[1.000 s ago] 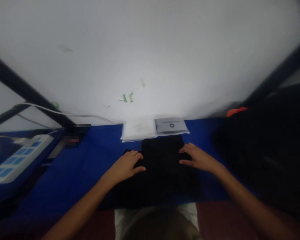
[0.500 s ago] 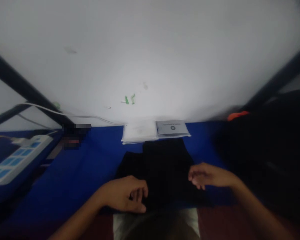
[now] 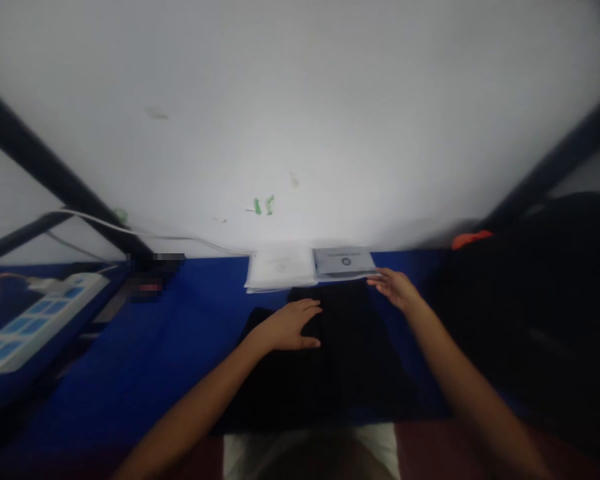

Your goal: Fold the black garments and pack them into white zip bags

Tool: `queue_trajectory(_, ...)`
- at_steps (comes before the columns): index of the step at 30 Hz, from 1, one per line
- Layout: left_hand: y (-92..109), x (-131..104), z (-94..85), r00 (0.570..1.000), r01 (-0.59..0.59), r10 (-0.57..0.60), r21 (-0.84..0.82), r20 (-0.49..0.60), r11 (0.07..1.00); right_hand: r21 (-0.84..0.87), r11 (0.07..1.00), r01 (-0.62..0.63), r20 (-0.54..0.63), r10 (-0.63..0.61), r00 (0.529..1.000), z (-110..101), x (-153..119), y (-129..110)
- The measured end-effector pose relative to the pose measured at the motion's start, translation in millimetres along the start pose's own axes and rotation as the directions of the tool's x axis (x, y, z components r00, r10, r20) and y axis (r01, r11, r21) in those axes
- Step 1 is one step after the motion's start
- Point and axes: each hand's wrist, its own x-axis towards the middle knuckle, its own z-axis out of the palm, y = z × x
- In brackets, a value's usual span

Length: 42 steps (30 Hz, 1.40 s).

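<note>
Black folded cloth, seemingly a garment (image 3: 355, 360), lies on the blue surface (image 3: 190, 320) in front of me. My left hand (image 3: 293, 325) is over its upper left part, palm down, thumb and fingers apart. At its upper right corner is my right hand (image 3: 394, 288), fingers loosely stretched, tips by the edge of a grey printed plastic pouch (image 3: 345, 261). Whether those tips touch the pouch or the cloth I cannot tell. A stack of white plastic bags (image 3: 281, 268) lies left of the pouch, against the wall.
At left lies a white power strip (image 3: 43, 320) with blue sockets. A white cable (image 3: 180, 237) runs along the wall (image 3: 330, 120). A large dark mass (image 3: 535, 313) fills the right side, with an orange item (image 3: 471, 239) behind it. Dark frame bars rise on both sides.
Both hands have moved forward, away from me, over the black cloth. The left has spread its fingers; the right has reached the cloth's far right corner beside the pouch.
</note>
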Motion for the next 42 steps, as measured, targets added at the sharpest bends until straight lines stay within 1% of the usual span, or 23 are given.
queue_trajectory(4, -7, 7, 8.0, 0.999, -0.026, 0.026, -0.001, -0.027, 1.0, 0.09, 0.995, 0.05, -0.056, -0.045, 0.997, 14, 16, 12)
queue_trajectory(7, -10, 4, 11.9, 0.997, -0.04, 0.037, -0.033, -0.067, 0.999, 0.165, 0.979, 0.124, -0.056, -0.116, 0.992, 16, 19, 13)
queue_trajectory(10, -12, 0, 14.8, 0.995, -0.047, 0.04, -0.064, -0.093, 0.997, 0.244, 0.948, 0.205, -0.023, -0.206, 0.978, 12, 14, 4)
queue_trajectory(13, -14, -1, 17.1, 0.993, -0.043, 0.033, -0.087, -0.112, 0.995, 0.373, 0.882, 0.289, 0.029, -0.322, 0.946, 6, 6, -9)
queue_trajectory(15, -15, -1, 18.3, 0.99, -0.052, 0.035, -0.122, -0.136, 0.991, 0.458, 0.821, 0.34, 0.016, -0.39, 0.921, 3, -1, -17)
queue_trajectory(16, -15, 0, 18.7, 0.987, -0.06, 0.035, -0.152, -0.158, 0.986, 0.473, 0.811, 0.345, 0.004, -0.393, 0.919, 2, -5, -20)
queue_trajectory(18, -15, 1, 18.9, 0.976, -0.059, 0.003, -0.252, -0.218, 0.966, 0.429, 0.858, 0.28, 0.026, -0.322, 0.946, 5, -16, -23)
queue_trajectory(20, -13, 3, 18.1, 0.956, -0.033, -0.092, -0.411, -0.279, 0.911, 0.312, 0.938, 0.149, 0.117, -0.194, 0.974, 13, -31, -22)
queue_trajectory(21, -12, 4, 17.3, 0.941, -0.021, -0.157, -0.516, -0.3, 0.856, 0.24, 0.967, 0.087, 0.172, -0.13, 0.977, 19, -40, -20)
queue_trajectory(23, -11, 6, 15.4, 0.909, -0.022, -0.292, -0.736, -0.296, 0.677, 0.094, 0.996, 0.0, 0.276, -0.026, 0.961, 33, -57, -13)
queue_trajectory(24, -10, 6, 14.5, 0.902, -0.031, -0.34, -0.827, -0.265, 0.561, 0.023, 0.999, -0.031, 0.34, 0.021, 0.94, 40, -65, -8)
queue_trajectory(25, -10, 6, 13.9, 0.905, -0.034, -0.367, -0.896, -0.216, 0.442, -0.06, 0.996, -0.06, 0.427, 0.079, 0.901, 47, -71, -3)
queue_trajectory(26, -9, 6, 13.6, 0.916, -0.022, -0.37, -0.941, -0.154, 0.338, -0.142, 0.987, -0.079, 0.518, 0.142, 0.844, 53, -76, 3)
queue_trajectory(27, -8, 5, 13.6, 0.932, 0.005, -0.351, -0.965, -0.09, 0.262, -0.218, 0.972, -0.086, 0.599, 0.203, 0.775, 57, -79, 9)
queue_trajectory(28, -7, 5, 14.1, 0.948, 0.04, -0.317, -0.975, -0.032, 0.218, -0.285, 0.955, -0.082, 0.663, 0.258, 0.702, 61, -80, 16)
queue_trajectory(29, -6, 4, 14.9, 0.96, 0.077, -0.278, -0.976, 0.018, 0.203, -0.333, 0.94, -0.071, 0.705, 0.298, 0.643, 63, -80, 22)
queue_trajectory(30, -4, 3, 15.9, 0.969, 0.115, -0.241, -0.97, 0.061, 0.216, -0.36, 0.931, -0.059, 0.728, 0.32, 0.606, 64, -79, 28)
queue_trajectory(31, -2, 2, 17.0, 0.973, 0.149, -0.21, -0.956, 0.096, 0.252, -0.372, 0.927, -0.049, 0.737, 0.327, 0.591, 64, -77, 33)
queue_trajectory(33, 3, 0, 19.3, 0.975, 0.186, -0.18, -0.914, 0.128, 0.36, -0.375, 0.927, -0.035, 0.735, 0.32, 0.597, 64, -74, 41)
queue_trajectory(35, 6, -1, 21.1, 0.974, 0.194, -0.192, -0.872, 0.118, 0.45, -0.371, 0.928, -0.032, 0.725, 0.31, 0.615, 64, -73, 44)
queue_trajectory(37, 9, -1, 22.3, 0.973, 0.176, -0.218, -0.853, 0.076, 0.491, -0.367, 0.93, -0.027, 0.703, 0.296, 0.647, 65, -73, 45)
queue_trajectory(40, 12, -1, 21.6, 0.965, 0.112, -0.259, -0.841, -0.034, 0.53, -0.365, 0.931, -0.021, 0.631, 0.264, 0.73, 68, -74, 44)
queue_trajectory(42, 11, -1, 18.5, 0.95, 0.074, -0.291, -0.82, -0.116, 0.568, -0.402, 0.916, -0.014, 0.605, 0.276, 0.747, 69, -75, 41)
